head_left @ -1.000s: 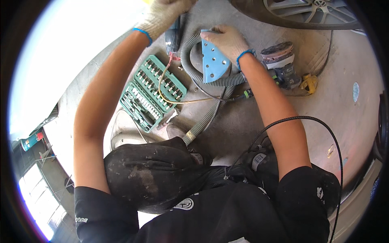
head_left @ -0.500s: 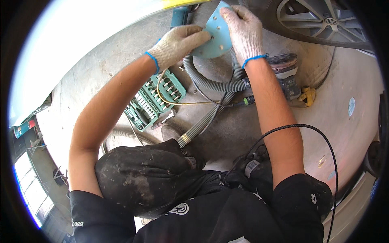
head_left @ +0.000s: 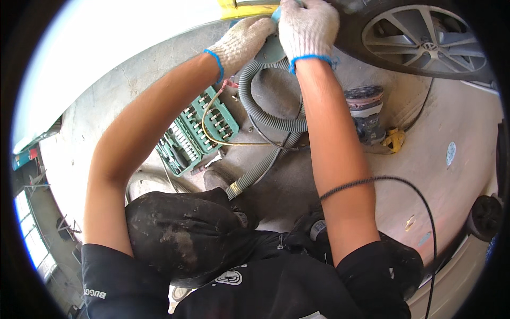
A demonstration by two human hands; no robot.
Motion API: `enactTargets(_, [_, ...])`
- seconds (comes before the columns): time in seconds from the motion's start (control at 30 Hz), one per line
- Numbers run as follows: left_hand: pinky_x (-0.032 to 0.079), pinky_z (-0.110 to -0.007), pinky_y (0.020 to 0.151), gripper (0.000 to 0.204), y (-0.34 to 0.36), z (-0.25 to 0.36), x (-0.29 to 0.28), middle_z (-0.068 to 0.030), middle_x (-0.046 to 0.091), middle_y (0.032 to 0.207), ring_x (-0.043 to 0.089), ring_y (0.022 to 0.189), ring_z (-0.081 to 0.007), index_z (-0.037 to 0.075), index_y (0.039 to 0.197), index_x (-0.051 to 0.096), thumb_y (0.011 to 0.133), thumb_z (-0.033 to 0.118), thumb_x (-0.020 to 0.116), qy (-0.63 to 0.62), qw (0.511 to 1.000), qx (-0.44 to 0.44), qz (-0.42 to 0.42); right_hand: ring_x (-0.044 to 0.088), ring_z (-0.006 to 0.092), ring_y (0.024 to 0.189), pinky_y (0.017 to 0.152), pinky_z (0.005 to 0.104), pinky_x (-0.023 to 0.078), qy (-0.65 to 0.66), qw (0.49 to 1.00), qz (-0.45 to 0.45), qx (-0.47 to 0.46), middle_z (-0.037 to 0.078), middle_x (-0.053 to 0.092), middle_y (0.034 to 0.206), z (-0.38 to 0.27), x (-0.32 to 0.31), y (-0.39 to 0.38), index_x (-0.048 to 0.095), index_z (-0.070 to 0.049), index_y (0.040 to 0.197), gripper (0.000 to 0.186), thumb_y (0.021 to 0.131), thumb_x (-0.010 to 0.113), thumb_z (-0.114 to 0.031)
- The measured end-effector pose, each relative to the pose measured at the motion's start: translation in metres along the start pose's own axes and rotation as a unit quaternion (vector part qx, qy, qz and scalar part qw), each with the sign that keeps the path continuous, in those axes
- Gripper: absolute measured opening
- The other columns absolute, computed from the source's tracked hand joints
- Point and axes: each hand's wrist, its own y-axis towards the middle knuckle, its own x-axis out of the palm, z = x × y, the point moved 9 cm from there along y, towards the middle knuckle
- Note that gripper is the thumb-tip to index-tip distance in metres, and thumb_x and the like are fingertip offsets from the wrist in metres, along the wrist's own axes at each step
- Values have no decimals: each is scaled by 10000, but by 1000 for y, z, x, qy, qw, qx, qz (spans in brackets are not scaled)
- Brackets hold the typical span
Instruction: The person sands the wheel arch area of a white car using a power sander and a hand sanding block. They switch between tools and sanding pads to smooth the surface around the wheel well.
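At the top middle, my two hands in white knit gloves with blue cuffs are close together. Between them is a light blue sanding disc (head_left: 271,51), mostly hidden behind the gloves. My left hand (head_left: 245,41) pinches its left side, fingers pointing to the right. My right hand (head_left: 309,29) is closed around its upper right part, knuckles toward me. Just beyond the hands runs a yellow-taped edge (head_left: 249,10) of a white car panel (head_left: 122,48). What the fingertips do behind the disc is hidden.
Below my hands lie a grey corrugated hose (head_left: 249,101) and an opened green socket set (head_left: 199,133). A sander (head_left: 366,114) rests on the floor right of my right forearm. A car wheel (head_left: 425,40) stands at the upper right. A black braided cable (head_left: 419,199) crosses my right arm.
Both hands have moved up toward the taped panel edge, my right hand also to the left. The sanding disc, held out in plain sight before, is now largely covered by the gloves.
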Motion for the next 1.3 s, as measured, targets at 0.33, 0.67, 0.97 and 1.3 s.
enactTargets(0.33, [474,-396,908,372,0,-11,-10,-231,631,1110,622,1015,-319,-22,1155,603,948,244,446,-127,985,-112,-30,688,391,751,674,450,534,148,987,58,12,275,664,767,17,-29,-4,692,54,812,210,827,601,-135])
enactTargets(0.67, [501,-408,782,317,9,-30,17,-236,637,964,611,883,-367,-33,1026,604,946,221,432,-117,983,-142,-23,658,401,714,680,443,519,16,997,70,14,258,642,731,32,-22,3,678,31,751,173,790,592,-114])
enactTargets(0.97, [487,-387,814,323,6,-27,14,-194,623,1005,618,916,-306,-1,1086,599,956,242,431,-184,963,-193,-22,684,339,740,730,436,535,32,994,91,46,206,688,777,53,-5,1,713,23,872,166,811,654,-120])
enactTargets(1.3, [468,-312,937,427,-35,-8,16,-123,642,1117,604,1043,-194,6,1241,591,947,316,595,-257,925,-273,-64,656,185,745,707,303,521,144,977,-87,132,103,713,886,96,-49,-49,704,0,986,194,886,669,-162])
